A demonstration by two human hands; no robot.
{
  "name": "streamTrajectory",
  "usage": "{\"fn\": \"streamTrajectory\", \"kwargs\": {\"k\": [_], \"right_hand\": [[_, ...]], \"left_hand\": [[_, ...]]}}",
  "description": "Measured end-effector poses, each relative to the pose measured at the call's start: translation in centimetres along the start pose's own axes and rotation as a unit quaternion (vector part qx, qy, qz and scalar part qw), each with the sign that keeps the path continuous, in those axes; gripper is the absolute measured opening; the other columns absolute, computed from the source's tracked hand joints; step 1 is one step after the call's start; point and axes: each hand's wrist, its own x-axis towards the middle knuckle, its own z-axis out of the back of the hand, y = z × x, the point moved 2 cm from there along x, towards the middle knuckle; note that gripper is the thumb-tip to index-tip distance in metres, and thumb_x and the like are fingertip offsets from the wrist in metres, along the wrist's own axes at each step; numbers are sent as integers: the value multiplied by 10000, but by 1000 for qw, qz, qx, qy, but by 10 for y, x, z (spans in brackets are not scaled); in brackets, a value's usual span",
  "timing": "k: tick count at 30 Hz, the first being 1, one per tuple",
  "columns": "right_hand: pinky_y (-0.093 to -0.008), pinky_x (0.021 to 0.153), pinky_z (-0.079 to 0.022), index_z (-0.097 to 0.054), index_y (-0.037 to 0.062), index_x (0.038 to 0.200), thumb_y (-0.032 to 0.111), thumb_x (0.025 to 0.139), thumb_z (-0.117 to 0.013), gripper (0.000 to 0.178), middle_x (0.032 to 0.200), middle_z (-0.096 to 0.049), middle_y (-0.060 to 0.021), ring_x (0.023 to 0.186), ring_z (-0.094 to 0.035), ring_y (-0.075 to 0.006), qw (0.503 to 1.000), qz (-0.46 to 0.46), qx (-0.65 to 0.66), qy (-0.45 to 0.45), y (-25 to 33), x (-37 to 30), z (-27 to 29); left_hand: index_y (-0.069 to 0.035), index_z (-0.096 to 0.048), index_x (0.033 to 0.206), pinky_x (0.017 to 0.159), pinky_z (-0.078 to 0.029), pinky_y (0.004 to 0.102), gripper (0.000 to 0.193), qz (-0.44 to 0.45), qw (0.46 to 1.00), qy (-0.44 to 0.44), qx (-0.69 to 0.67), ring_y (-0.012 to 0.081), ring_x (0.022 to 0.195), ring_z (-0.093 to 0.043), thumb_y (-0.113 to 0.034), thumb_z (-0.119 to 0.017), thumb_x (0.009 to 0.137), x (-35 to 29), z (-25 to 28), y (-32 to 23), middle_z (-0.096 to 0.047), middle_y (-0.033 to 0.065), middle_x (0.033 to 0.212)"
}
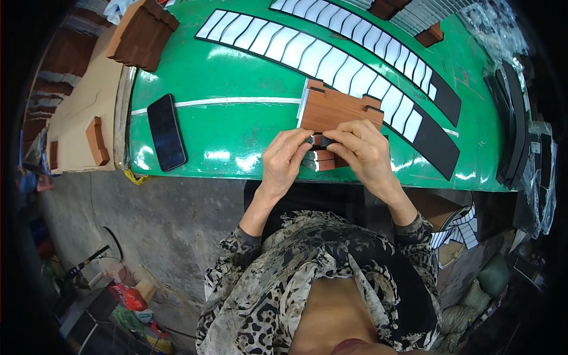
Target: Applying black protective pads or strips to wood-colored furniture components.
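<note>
Both hands are pinching, almost tip to tip. The left hand (283,158) has thumb and forefinger drawn in tight on the left end of a small brown piece (318,140); the right hand (364,148) has its fingers pinched narrow on a black bit (326,141) at the other end. The fingertips cover most of it, so I can't tell exactly where one part meets the other.

It's all at the near edge of the green bench (219,145), with a brown panel (340,111) just beyond and brown blocks (319,161) stacked below, partly behind the right hand. Phone (167,132) to the left, two white-and-black strips (313,52) farther back.

Containers: an open carton (436,208) under the right side, mostly hidden, striped pieces (466,228) by it. Clear bag (551,177) at far right with dark parts inside, hard to make out.
</note>
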Motion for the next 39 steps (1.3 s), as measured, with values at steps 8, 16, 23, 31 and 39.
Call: {"fn": "streamTrajectory", "kwargs": {"k": [8, 16, 23, 31, 39], "right_hand": [[-315, 606, -499, -699, 87, 922, 101, 677, -748, 250, 842, -614, -29, 756, -580, -203, 999, 6, -36, -9, 4, 2, -4], [-314, 595, -499, -703, 97, 919, 102, 678, -746, 245, 833, -611, -21, 756, -580, -200, 999, 12, -43, -10, 3, 3, -6], [-313, 584, -499, -706, 100, 918, 98, 673, -746, 248, 831, -612, -15, 756, -581, -196, 999, 14, -45, -8, 3, 4, -7], [-312, 577, -498, -705, 95, 919, 85, 666, -748, 257, 823, -608, -15, 745, -578, -196, 999, 18, -44, -6, 4, 4, -8], [-324, 615, -505, -697, 86, 964, 71, 660, -748, 309, 854, -629, -31, 768, -583, -211, 1000, 5, -25, -8, 0, 0, -10]], "left_hand": [[9, -634, 966, 672, -505, 345, 187, -33, 999, -23, -6, 278, 808, -622, -37, -674, 789, 1, -2, 1, -648, 128, 929], [14, -635, 962, 666, -501, 345, 182, -31, 999, -22, -4, 279, 795, -618, -36, -671, 791, 1, -1, 0, -646, 131, 919], [12, -633, 961, 668, -503, 343, 180, -39, 999, -24, -5, 278, 797, -621, -44, -670, 794, 1, -2, 0, -647, 129, 913], [8, -633, 964, 666, -504, 343, 178, -42, 999, -25, -6, 277, 797, -621, -57, -667, 801, 1, -1, 1, -647, 128, 913], [-2, -626, 980, 671, -499, 354, 180, -47, 998, -28, -4, 283, 795, -621, -48, -658, 809, -1, -2, 1, -647, 129, 922]]}}
